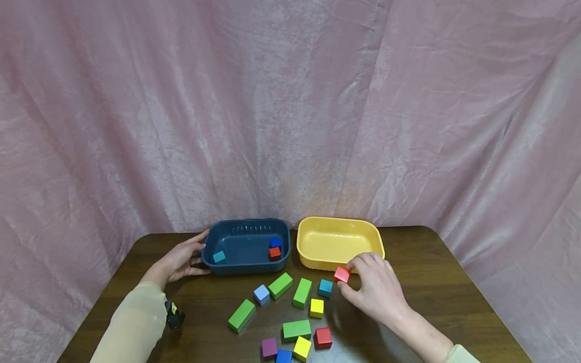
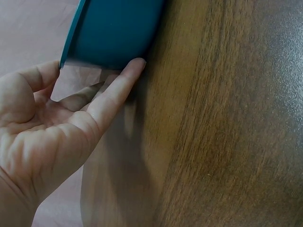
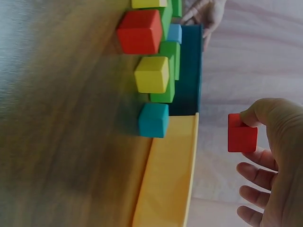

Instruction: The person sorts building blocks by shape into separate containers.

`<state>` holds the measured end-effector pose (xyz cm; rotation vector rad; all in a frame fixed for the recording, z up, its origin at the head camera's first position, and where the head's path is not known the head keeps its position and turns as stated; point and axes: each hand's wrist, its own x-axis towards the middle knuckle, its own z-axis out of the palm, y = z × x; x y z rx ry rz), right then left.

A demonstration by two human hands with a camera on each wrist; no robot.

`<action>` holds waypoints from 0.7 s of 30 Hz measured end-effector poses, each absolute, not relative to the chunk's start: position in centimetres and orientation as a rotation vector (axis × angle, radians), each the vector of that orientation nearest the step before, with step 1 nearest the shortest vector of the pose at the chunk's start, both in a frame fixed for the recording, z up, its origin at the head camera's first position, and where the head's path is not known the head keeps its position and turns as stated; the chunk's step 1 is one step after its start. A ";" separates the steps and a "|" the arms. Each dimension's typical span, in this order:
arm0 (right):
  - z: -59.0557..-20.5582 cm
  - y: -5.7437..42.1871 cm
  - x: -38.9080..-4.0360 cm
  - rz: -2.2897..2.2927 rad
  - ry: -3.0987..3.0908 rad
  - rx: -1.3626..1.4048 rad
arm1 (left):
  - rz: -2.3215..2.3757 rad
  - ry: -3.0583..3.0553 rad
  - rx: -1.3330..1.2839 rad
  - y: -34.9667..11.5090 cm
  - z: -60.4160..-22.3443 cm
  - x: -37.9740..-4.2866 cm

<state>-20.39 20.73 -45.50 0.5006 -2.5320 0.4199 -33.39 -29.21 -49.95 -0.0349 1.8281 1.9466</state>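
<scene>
Between the thumb and index finger of my right hand (image 1: pixel 375 287) is a red cube (image 1: pixel 342 275). In the head view it overlaps the front of the yellow bin (image 1: pixel 313 263); the right wrist view shows the cube (image 3: pixel 242 135) raised off the table, with the other fingers bent loosely below. My left hand (image 1: pixel 183 258) rests at the left end of the dark blue bin (image 1: pixel 245 269), its fingers spread and extended. One fingertip touches near the rim and another lies low on the wall in the left wrist view. Inside that bin are a teal cube (image 1: pixel 219 257), a blue cube (image 1: pixel 275 242) and a red cube (image 1: pixel 274 253).
Several green blocks (image 1: pixel 242 316) lie in front of the bins, among a light blue cube (image 1: pixel 262 295), a teal cube (image 1: pixel 325 288), yellow cubes (image 1: pixel 316 308), another red cube (image 1: pixel 323 338), a purple cube (image 1: pixel 269 348) and a blue cube (image 1: pixel 284 356). A pink curtain (image 1: pixel 290 111) hangs behind the table.
</scene>
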 end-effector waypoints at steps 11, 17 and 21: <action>-44.3 19.4 -22.3 0.473 -2.502 0.503 | 1.951 1.814 -0.033 -29.3 -50.0 -33.5; -43.7 18.4 -23.6 0.509 -2.520 0.478 | 1.948 1.815 -0.032 -29.4 -50.2 -33.6; -43.1 17.3 -24.5 0.527 -2.549 0.446 | 1.950 1.813 -0.041 -29.4 -50.1 -33.6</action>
